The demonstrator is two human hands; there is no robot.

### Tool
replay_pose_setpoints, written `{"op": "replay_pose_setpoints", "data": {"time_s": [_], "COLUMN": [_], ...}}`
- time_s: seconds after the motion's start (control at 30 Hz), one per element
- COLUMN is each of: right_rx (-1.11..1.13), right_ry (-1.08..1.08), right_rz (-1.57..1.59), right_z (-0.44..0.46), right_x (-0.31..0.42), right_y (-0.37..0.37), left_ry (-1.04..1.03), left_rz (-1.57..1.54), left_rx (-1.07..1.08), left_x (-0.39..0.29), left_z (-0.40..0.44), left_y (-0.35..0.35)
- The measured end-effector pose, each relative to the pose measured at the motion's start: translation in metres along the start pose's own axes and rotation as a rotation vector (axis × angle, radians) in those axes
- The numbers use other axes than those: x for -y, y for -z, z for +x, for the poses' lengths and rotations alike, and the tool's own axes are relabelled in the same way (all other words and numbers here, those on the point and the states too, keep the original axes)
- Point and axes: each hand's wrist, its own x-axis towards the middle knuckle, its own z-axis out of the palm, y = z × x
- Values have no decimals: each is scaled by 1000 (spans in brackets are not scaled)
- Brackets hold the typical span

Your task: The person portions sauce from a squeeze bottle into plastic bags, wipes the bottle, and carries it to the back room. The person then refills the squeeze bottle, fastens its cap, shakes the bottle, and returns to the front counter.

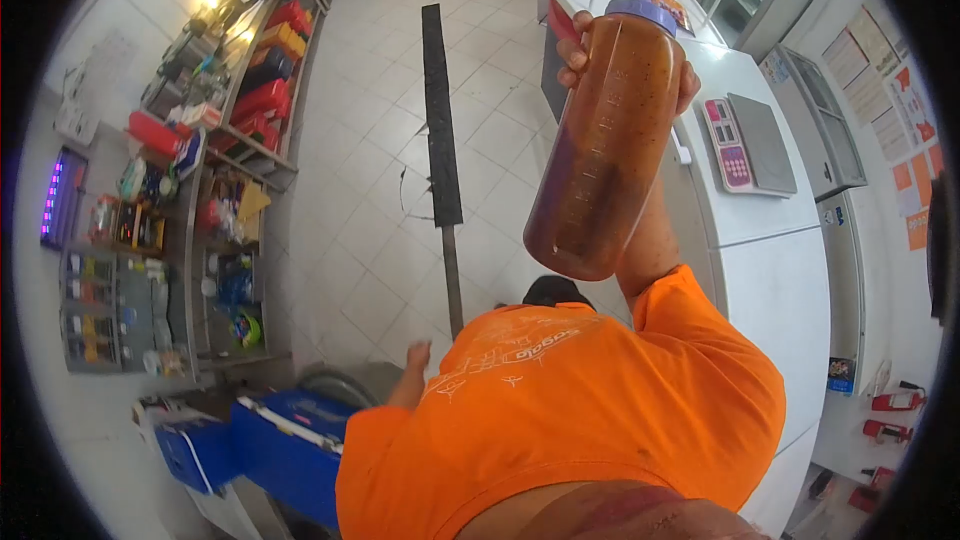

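Observation:
My right hand [573, 58] grips a large clear bottle [605, 145] from behind, with its fingers showing at both sides near the top. The bottle holds an orange-brown liquid, darker towards its base, and has a purple screw lid [642, 11]. It is raised in front of my orange shirt [570, 390], lid end away from me and leaning to the right. My left hand [419, 354] hangs low beside the shirt over the tiled floor, small in view, and its fingers are too indistinct to read.
On the right, a scale [750, 145] rests on a long white counter [765, 280]. Shelves [235, 110] crowded with goods line the left wall. Lower left are blue boxes [290, 445]. A black strip [440, 115] runs along the tiled floor [375, 195]. Fire extinguishers [897, 400] stand lower right.

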Motion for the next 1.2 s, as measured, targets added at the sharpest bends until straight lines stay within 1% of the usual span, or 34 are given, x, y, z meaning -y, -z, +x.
{"op": "replay_pose_setpoints", "data": {"time_s": [0.03,0.07,0.1,0.13,0.17,0.23,0.33,0.4,0.43,0.47,0.5,0.53,0.57,0.6,0.63,0.7,0.73,0.77,0.83,0.87,0.93,0.97,1.03,1.07,1.1,1.13,1.17,1.2], "right_rx": [-20,-36,-28,-15,-4,4,-51,-171,-265,-371,-555,-636,-708,-761,-684,-644,-623,-671,-615,-530,-360,-412,-403,-404,-344,-289,-230,-164], "right_ry": [14,27,41,51,58,47,10,-23,-55,-92,-117,-132,-145,-150,-198,-275,-313,-355,-331,-308,-279,-213,-195,-184,-134,-91,-45,3], "right_rz": [20,41,54,69,90,91,-19,-92,-117,-138,-163,-179,-197,-219,-281,-248,-233,-134,-136,-259,-513,-531,-688,-766,-901,-1064,-1229,-1397], "right_z": [18,37,58,80,101,144,219,274,299,324,350,368,379,396,412,459,483,509,564,587,639,667,729,755,777,801,823,844], "right_x": [-1,-1,-1,-1,-1,2,14,15,16,12,2,-18,-43,-62,-77,-90,-97,-95,-105,-116,-133,-139,-132,-127,-123,-120,-116,-113], "right_y": [26,52,79,103,136,201,306,384,424,459,483,509,531,552,560,626,658,718,783,811,866,889,934,960,992,1024,1056,1083], "left_ry": [-74,-44,13,-78,-249,-406,-431,-319,-356,-145,-81,-79,-5,142,324,666,756,817,908,921,848,689,329,118,-115,-291,-447,-615], "left_rz": [1,-373,-769,-795,-931,-921,-1085,-887,-780,-780,-799,-712,-686,-722,-808,-960,-1001,-1031,-1080,-1108,-1158,-1169,-1199,-1145,-1014,-1131,-1095,-1089], "left_rx": [-69,-88,-206,-247,-248,-294,-297,-224,-296,-94,-86,-151,-157,-125,-86,-25,-13,-12,-13,-30,-75,-135,-251,-309,-426,-226,-209,-200], "left_x": [-26,-52,-115,-165,-222,-305,-379,-351,-336,-329,-318,-292,-272,-247,-228,-210,-209,-211,-211,-212,-224,-229,-254,-279,-327,-409,-498,-575], "left_z": [78,162,203,248,283,350,422,522,545,532,517,522,518,512,501,484,488,498,548,581,669,727,860,938,1013,1032,1035,1034], "left_y": [48,93,159,219,280,369,436,416,400,409,407,395,391,385,383,397,413,436,480,509,579,616,706,761,827,945,1048,1131]}}
